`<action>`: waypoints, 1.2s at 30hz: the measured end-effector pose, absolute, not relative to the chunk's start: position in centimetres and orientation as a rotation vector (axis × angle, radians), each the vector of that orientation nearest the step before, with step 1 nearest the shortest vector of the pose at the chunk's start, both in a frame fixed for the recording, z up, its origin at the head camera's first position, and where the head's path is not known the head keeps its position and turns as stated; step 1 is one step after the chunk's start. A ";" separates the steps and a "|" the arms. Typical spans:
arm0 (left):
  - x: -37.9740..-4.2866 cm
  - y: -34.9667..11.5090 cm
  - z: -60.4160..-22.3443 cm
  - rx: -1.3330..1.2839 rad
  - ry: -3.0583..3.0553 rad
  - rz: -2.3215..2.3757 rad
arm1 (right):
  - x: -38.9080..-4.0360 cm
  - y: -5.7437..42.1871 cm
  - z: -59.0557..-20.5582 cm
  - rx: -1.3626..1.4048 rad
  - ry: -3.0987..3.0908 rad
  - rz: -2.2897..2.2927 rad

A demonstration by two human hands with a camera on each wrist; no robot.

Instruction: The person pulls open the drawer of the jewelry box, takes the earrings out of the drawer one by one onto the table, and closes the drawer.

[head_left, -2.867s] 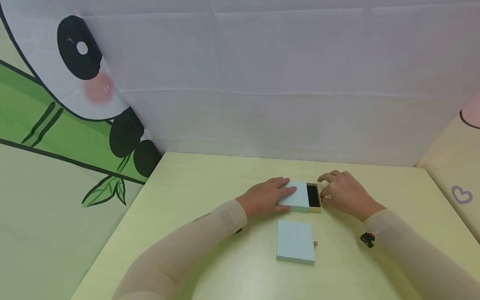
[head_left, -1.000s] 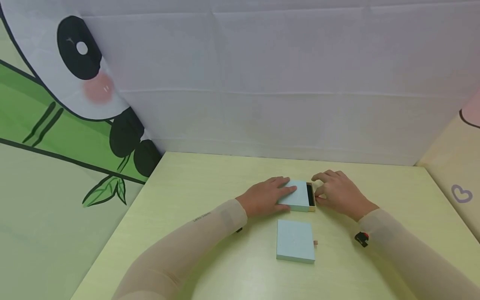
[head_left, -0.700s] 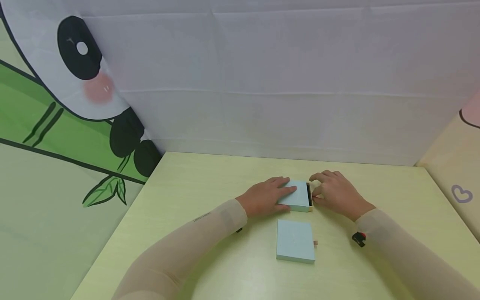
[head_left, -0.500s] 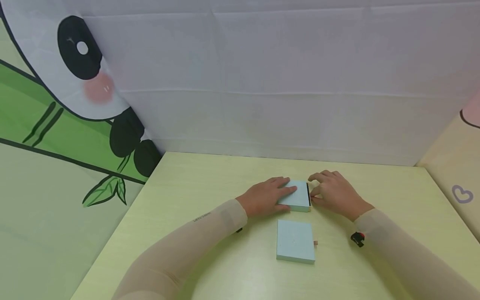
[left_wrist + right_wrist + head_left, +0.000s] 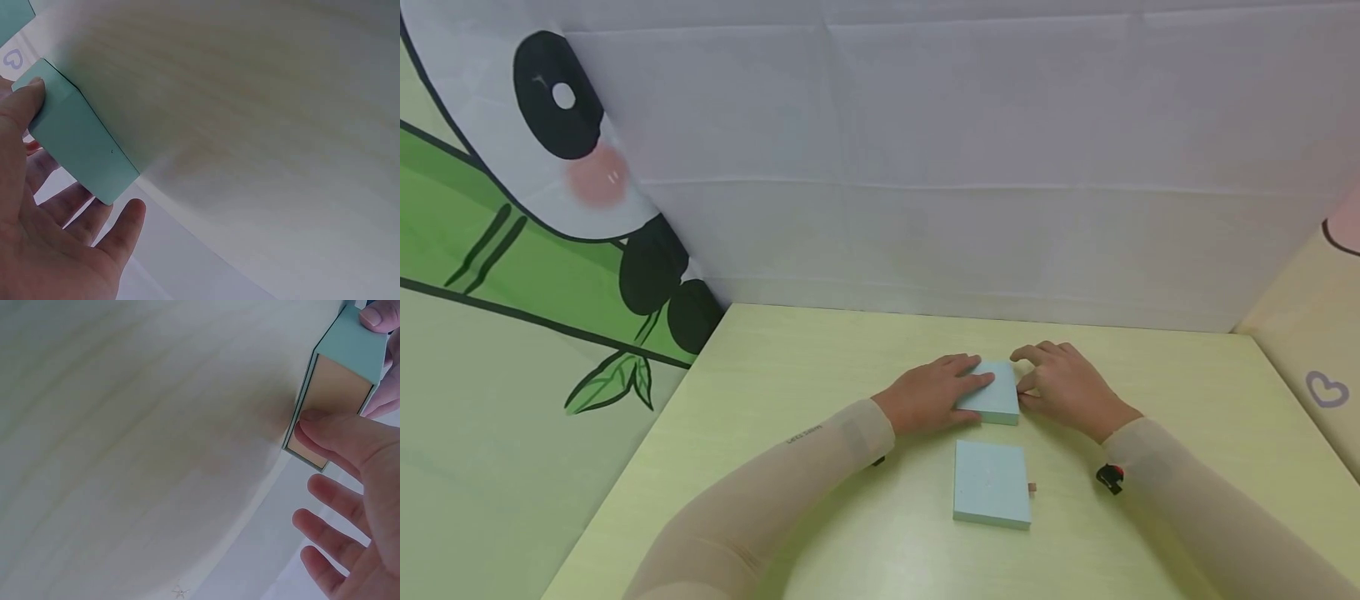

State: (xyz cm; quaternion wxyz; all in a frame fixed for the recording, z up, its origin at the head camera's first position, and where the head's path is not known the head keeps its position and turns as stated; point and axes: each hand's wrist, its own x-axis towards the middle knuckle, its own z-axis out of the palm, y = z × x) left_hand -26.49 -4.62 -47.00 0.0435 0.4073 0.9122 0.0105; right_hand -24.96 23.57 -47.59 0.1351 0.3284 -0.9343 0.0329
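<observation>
Pale blue box (image 5: 1004, 400): it lies flat on the table (image 5: 820, 358), near the back edge and well in from both side edges. Its inner tray (image 5: 340, 384), which jutted from the right end and showed a dark interior about three seconds ago, now sits inside, and the beige end panel appears about level with the rim.

The person's left hand (image 5: 928, 393) has stayed in place, gripping the left end with the thumb along the near side and the fingers spread over the top. The right hand (image 5: 1070, 392) has shifted left along with the tray; its thumb and index finger are together against the end panel, the other fingers apart. Whether they pinch anything cannot be told.

A second blue box (image 5: 992, 484) with a small brown tab (image 5: 1032, 487) lies on the side away from the table's back edge, near the first but apart, as before.
</observation>
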 end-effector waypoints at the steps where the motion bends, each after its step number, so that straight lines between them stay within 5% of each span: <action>1: -26.5 -4.6 -47.0 1.245 2.790 0.032 | -25.0 23.6 -47.6 0.950 -2.706 0.094; 36: -26.5 -4.6 -46.9 1.209 2.788 0.036 | -25.0 23.6 -47.0 0.961 -2.722 0.060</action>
